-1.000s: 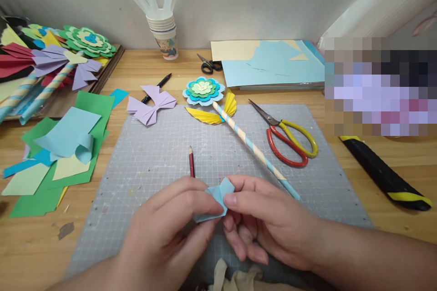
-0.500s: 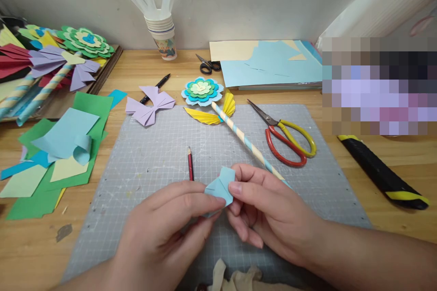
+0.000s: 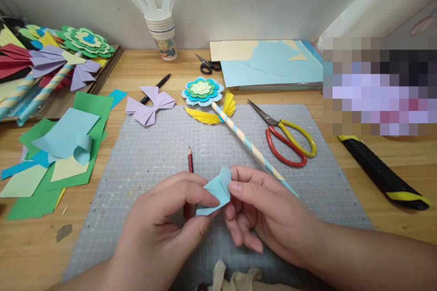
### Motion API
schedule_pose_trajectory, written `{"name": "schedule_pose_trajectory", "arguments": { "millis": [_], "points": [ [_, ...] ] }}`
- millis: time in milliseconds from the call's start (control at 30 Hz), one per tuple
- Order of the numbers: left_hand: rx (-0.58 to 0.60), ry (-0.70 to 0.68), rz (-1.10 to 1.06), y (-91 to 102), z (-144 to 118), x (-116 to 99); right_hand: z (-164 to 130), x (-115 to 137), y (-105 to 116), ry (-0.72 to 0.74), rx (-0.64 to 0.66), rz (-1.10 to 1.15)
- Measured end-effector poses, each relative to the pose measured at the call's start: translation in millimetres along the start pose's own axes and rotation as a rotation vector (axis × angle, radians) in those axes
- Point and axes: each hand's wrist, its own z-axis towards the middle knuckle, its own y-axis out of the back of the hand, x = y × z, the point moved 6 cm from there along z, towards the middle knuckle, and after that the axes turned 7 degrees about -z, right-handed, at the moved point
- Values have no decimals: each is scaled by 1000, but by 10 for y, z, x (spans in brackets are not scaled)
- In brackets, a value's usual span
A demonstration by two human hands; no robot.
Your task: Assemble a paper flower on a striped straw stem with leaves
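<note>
A small folded piece of light blue paper (image 3: 215, 194) is held between both hands above the grey cutting mat (image 3: 146, 154). My left hand (image 3: 167, 223) is closed on its left side, fingers on top and thumb beneath. My right hand (image 3: 262, 204) pinches its right edge between thumb and forefinger, with the lower fingers curled loosely. Just beyond my left hand lies a dark red pencil (image 3: 190, 161), partly hidden. A paper flower (image 3: 202, 91) with layered petals and a striped stem (image 3: 244, 141) runs down behind my right hand. Yellow pleated leaves (image 3: 208, 116) sit on the stem.
Scissors with red and yellow handles (image 3: 285, 138) lie on the mat. A purple paper bow (image 3: 152, 105) rests by a black pen (image 3: 163, 81). Coloured scraps (image 3: 68, 134) cover the left side. Behind stand a cup of straws (image 3: 165, 43), small black scissors (image 3: 209, 64) and blue sheets (image 3: 269, 66). A black-yellow cutter (image 3: 382, 170) lies right.
The blue paper has tilted and shifted slightly left. My left fingers have slid along it, showing more of its lower left corner. My right hand keeps its pinch.
</note>
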Motion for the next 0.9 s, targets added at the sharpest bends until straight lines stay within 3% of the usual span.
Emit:
{"name": "schedule_pose_trajectory", "arguments": {
  "millis": [200,367,500,733,900],
  "points": [
    [0,-158,160,-7,-10,-78,-4,3,19,8,-57,-167],
    [57,-126,114,-50,6,-45,-7,52,-2,17,-74,-283],
    [66,57,-38,-68,41,43,-33,43,3,31,-99,-370],
    [8,490,-498,-124,13,283,-74,16,-5,102,-79,-499],
    [21,646,-672,-199,-26,349,-89,56,-56,148,-40,-548]
  ]
}}
